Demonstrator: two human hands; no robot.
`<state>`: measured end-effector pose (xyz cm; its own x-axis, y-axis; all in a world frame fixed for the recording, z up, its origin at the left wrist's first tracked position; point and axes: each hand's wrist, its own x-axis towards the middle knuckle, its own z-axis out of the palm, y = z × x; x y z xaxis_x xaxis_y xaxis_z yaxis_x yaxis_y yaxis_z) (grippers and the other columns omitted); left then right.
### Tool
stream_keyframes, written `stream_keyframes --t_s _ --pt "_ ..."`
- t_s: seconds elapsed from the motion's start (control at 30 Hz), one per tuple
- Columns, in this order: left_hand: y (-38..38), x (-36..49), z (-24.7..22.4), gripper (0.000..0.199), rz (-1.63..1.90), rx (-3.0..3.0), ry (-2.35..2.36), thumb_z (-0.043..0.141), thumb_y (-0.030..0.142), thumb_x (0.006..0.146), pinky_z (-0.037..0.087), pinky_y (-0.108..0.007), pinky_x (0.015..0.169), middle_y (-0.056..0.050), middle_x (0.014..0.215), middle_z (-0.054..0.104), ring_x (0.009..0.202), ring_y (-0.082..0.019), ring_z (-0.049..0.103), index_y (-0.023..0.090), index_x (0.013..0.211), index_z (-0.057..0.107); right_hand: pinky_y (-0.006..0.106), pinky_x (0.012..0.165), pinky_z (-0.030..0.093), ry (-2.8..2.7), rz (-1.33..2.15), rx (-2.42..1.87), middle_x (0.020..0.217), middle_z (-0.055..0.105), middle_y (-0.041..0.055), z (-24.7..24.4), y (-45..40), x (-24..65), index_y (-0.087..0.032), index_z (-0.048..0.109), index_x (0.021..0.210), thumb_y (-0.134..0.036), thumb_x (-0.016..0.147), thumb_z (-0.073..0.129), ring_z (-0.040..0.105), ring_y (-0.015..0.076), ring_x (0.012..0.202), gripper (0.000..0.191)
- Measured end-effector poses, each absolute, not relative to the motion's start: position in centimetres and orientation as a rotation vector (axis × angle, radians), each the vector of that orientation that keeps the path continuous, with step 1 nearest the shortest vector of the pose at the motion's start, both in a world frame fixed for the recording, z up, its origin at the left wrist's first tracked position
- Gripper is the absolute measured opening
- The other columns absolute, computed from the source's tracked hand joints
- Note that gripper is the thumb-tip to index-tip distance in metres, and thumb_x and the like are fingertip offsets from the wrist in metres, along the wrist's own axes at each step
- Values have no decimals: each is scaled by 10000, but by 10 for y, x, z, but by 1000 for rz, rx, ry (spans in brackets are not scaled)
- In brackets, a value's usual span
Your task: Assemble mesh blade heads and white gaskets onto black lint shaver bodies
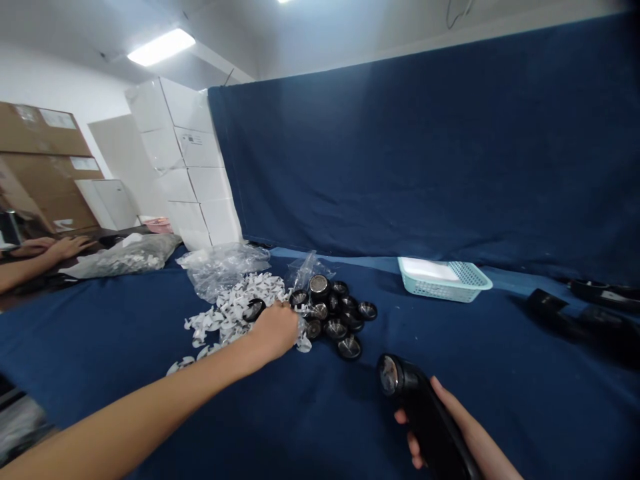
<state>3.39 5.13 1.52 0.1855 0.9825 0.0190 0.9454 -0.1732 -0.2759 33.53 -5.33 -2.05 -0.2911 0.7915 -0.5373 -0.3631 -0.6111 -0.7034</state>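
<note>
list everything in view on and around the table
round mesh caps: about a dozen, black with metal centres, heaped on the cloth
white stickers: many, white, scattered left of the caps
clear plastic bags: two, behind the pile
filled plastic bag: one, greyish, far left
plastic basket: one, pale blue, back right
black devices: several, black, blurred, right side
navy cloths: two, navy, one on the table, one hanging behind
cartons: stacked, white, back left
cardboard boxes: several, brown, far left
co-worker's hand: one, far left
lint shaver: one, black, in the right grip
left grip: one, at the stickers beside the caps
right grip: one, around the shaver
</note>
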Motion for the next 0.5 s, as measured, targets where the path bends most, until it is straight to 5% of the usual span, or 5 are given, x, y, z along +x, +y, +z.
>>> stream_keyframes --t_s 0.2,0.5 --pt "47 39 18 277 232 -2178 -1842 562 305 886 486 -436 796 -226 1000 657 1043 -377 573 98 822 734 245 591 501 -555 1937 -1251 709 743 99 -16 -53 332 -82 751 799 -543 912 497 645 153 539 539" --pt "58 46 36 290 368 -2099 -1966 580 391 927 511 -430 868 -79 1104 636 1004 -221 617 140 1066 622 253 592 506 -556 1932 -1268 732 754 98 -16 -54 333 -75 754 816 -526 922 490 653 162 547 534"
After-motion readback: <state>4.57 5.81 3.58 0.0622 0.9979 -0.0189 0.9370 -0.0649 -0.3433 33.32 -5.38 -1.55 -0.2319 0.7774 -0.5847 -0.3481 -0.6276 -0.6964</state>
